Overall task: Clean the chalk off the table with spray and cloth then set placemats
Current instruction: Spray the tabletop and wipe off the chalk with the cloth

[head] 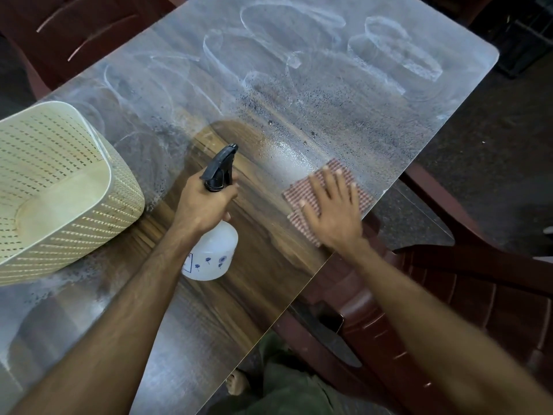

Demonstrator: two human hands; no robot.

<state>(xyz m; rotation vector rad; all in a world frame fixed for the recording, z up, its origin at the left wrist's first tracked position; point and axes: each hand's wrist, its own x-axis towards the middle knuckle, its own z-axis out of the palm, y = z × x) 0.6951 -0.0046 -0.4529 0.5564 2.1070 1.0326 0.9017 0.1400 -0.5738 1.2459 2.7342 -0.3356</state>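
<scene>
Chalk [389, 55] loops and smears cover the far half of the wooden surface [269, 265], speckled with spray droplets. Left hand [206, 202] grips the neck of a white spray bottle [212, 256], nozzle pointing far. Right hand [332, 211] presses flat, fingers spread, on a checked cloth [359, 187] at the right edge. A cream basket [59, 187] sits left.

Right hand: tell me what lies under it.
A red-checked cloth lies flat under the right hand, pressed on the table near its edge. The tabletop beneath the cloth is covered.
</scene>
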